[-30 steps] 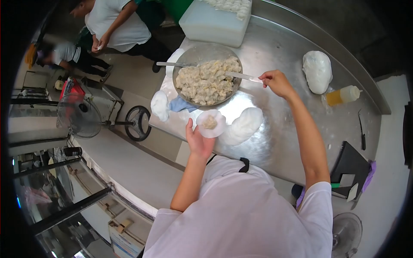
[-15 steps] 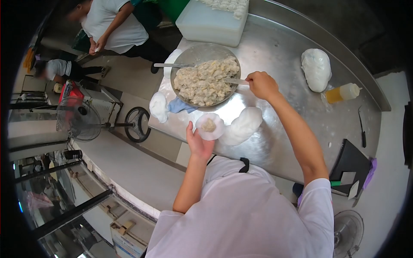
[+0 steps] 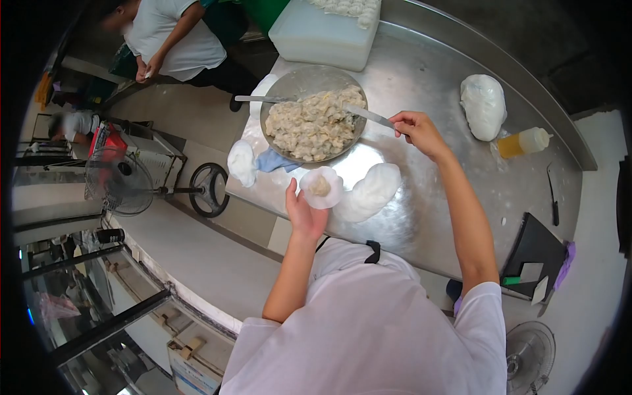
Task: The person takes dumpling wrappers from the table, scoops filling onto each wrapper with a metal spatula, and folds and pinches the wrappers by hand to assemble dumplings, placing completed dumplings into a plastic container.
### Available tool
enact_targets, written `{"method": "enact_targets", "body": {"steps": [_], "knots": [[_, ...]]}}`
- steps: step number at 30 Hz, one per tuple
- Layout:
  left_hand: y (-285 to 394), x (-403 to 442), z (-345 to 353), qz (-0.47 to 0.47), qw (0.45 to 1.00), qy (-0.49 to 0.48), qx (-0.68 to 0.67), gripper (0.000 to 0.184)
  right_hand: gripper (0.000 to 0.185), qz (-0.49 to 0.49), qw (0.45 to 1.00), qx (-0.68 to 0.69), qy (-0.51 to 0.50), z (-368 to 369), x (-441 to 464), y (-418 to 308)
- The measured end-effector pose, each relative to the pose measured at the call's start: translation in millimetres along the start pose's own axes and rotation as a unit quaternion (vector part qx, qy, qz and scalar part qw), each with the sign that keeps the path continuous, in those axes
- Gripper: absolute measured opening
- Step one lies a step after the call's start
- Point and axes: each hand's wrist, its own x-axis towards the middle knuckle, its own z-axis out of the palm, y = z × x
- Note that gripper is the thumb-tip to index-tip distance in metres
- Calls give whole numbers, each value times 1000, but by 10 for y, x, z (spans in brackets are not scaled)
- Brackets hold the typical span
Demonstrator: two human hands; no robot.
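A round white dough wrapper (image 3: 334,195) with a lump of filling (image 3: 320,186) in its middle rests on the fingers of my left hand (image 3: 306,216), thumb held apart at its side. In my right hand (image 3: 420,133) is the handle of a flat metal spatula (image 3: 374,117). Its blade reaches over the right side of a round metal bowl (image 3: 288,77) heaped with pale, chunky filling (image 3: 313,128). A second metal spatula (image 3: 263,99) lies across the bowl's left rim. White dough (image 3: 372,194) sits on the table just right of the wrapper.
On the steel table (image 3: 421,85) are a plastic box (image 3: 322,49), a blue cloth (image 3: 276,160), a white bundle (image 3: 242,163), a wrapped white lump (image 3: 484,105), a squeeze bottle (image 3: 525,142) and a knife (image 3: 554,197). A person (image 3: 178,39) stands at upper left; another is farther back.
My right hand has shifted slightly right, and the spatula blade now tilts up toward the bowl's far side. The wrapper has risen a little and its edge looks more cupped.
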Motion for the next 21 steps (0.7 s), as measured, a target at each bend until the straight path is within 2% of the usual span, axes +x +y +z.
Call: {"method": "enact_targets", "body": {"steps": [4, 10, 15, 17, 20, 21], "knots": [[-4, 53, 91, 6, 1000, 7, 12, 71, 20, -10, 999, -10, 34, -16, -32, -61], [17, 77, 196, 7, 1000, 2, 14, 72, 18, -14, 1000, -14, 2, 45, -166, -264], [70, 187, 227, 15, 999, 0, -32, 73, 19, 23, 985, 117, -125, 204, -500, -354], [87, 199, 263, 25, 998, -19, -49, 75, 19, 21, 986, 97, -137, 301, -654, -369], [106, 159, 393, 15, 996, -40, -73, 77, 18, -71, 990, -40, -117, 424, -875, -435], [104, 151, 412, 15, 996, -40, -73, 77, 18, -71, 990, -40, -118, 452, -917, -433]]}}
